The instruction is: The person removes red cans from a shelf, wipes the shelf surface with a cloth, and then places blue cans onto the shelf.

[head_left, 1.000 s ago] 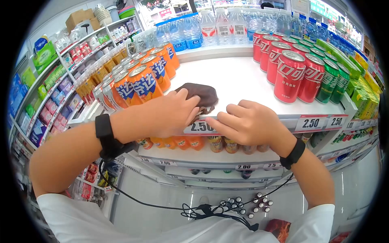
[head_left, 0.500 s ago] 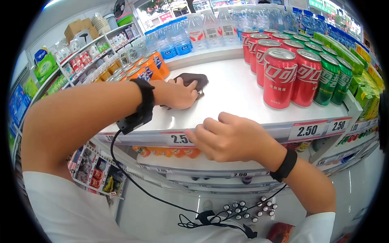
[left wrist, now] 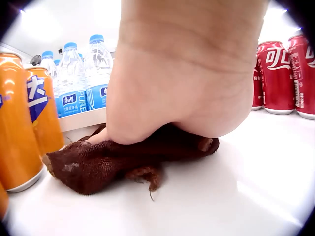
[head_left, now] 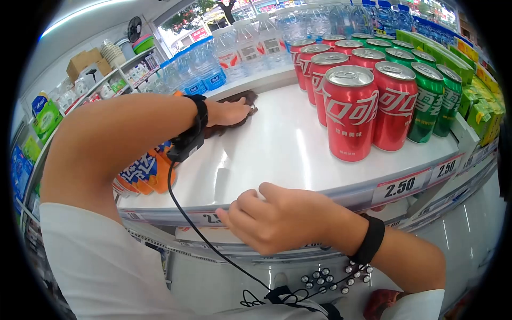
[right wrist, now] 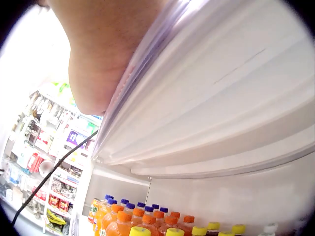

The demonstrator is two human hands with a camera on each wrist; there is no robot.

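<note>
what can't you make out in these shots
- Left hand's fingers on the brown cloth: left wrist view, mostly behind the palm
- Orange cans' full number: head view, left arm covers some
- Price tag's last digits: head view, behind right hand
- Orange bottles' bases: right wrist view, cut off below

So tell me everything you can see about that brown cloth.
The cloth is dark reddish brown, with a coarse, ribbed-looking surface. It lies crumpled in soft folds on the white shelf, some pale patches along its edges and a frayed bit with a loose thread at the front. The left hand presses on it from above, hiding part. Its left end sits close by the orange cans.
</note>
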